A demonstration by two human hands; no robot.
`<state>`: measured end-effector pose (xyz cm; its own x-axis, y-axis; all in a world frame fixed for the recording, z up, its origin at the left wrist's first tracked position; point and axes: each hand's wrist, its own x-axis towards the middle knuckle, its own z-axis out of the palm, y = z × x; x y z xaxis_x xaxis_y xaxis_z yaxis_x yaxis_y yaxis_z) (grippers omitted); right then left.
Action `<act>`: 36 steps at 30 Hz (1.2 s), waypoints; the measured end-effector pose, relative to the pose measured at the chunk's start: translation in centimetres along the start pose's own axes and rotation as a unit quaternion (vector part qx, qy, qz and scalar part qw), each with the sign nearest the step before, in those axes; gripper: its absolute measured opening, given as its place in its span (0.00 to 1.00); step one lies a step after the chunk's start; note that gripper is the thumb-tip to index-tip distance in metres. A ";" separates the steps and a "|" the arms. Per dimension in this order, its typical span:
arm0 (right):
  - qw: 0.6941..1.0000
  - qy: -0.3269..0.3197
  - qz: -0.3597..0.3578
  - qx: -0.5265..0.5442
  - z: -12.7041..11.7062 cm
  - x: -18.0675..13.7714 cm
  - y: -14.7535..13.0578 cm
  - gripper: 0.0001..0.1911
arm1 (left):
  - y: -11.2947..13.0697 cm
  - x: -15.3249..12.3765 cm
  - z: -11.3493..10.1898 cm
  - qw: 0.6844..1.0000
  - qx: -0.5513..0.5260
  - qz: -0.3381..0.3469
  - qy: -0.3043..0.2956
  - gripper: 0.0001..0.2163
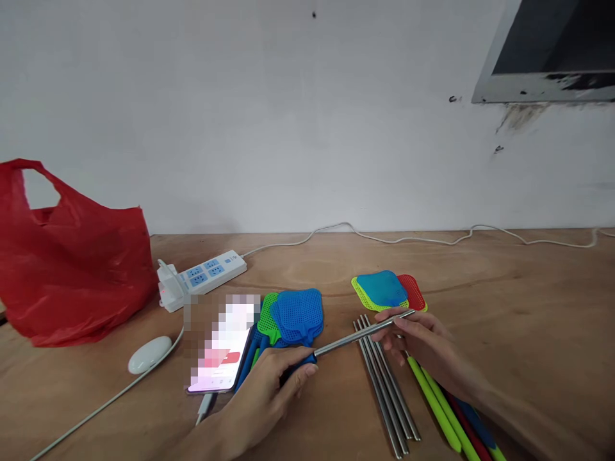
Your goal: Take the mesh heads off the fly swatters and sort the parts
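Note:
My left hand [262,394] is closed around the blue handle [307,360] of a metal rod [341,342], which slants up to the right. Near the rod's far end, the fingers and thumb of my right hand [430,346] pinch it. Several loose metal rods [384,390] lie side by side below it. Yellow-green handles [435,403] lie under my right forearm, with a red and a blue one partly covered. Blue perforated fly swatter heads [300,314] and a green one [269,320] are stacked beyond my left hand. Another pile has a blue head [382,289] on top.
A lit phone [223,349] lies left of my left hand, its screen partly blurred. Behind it sits a white power strip [211,275], its cord running along the wall. A red plastic bag [81,269] and a white oval object [150,354] are farther left.

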<state>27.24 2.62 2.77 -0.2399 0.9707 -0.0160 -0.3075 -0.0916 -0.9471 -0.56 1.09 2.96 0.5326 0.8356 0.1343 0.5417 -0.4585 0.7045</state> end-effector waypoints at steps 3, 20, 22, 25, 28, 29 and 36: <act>1.000 -0.017 0.002 -0.002 -0.2 -0.1 -0.1 0.14 | -0.4 -0.2 0.3 0.999 0.026 -0.011 0.022 0.15; 0.998 -0.015 -0.039 -0.053 -0.7 0.3 0.6 0.14 | -1.0 -1.5 0.8 0.992 0.060 0.047 0.104 0.14; 0.996 -0.012 -0.041 -0.078 -0.8 0.3 0.7 0.15 | -0.7 -1.3 0.6 0.993 0.063 0.058 0.081 0.14; 0.991 -0.021 -0.023 -0.134 -0.5 0.1 0.9 0.14 | -0.4 -0.9 0.5 0.996 0.057 0.061 0.036 0.14; 0.971 -0.021 -0.062 -0.229 0.1 -0.4 1.3 0.12 | -0.3 -0.5 0.6 0.998 0.034 0.046 0.001 0.13; 0.958 -0.010 -0.089 -0.272 0.2 -0.6 1.4 0.11 | -0.2 -0.4 0.5 0.999 0.026 0.042 -0.009 0.13; 0.884 0.061 -0.165 -0.434 0.2 -1.5 1.9 0.09 | 0.2 -0.4 0.6 0.999 0.014 0.019 -0.041 0.11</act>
<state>26.82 0.94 1.10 -0.1525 0.9343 0.3224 0.4919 0.3546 -0.7952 -0.31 0.48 2.61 0.6040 0.7904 0.1016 0.5374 -0.4982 0.6804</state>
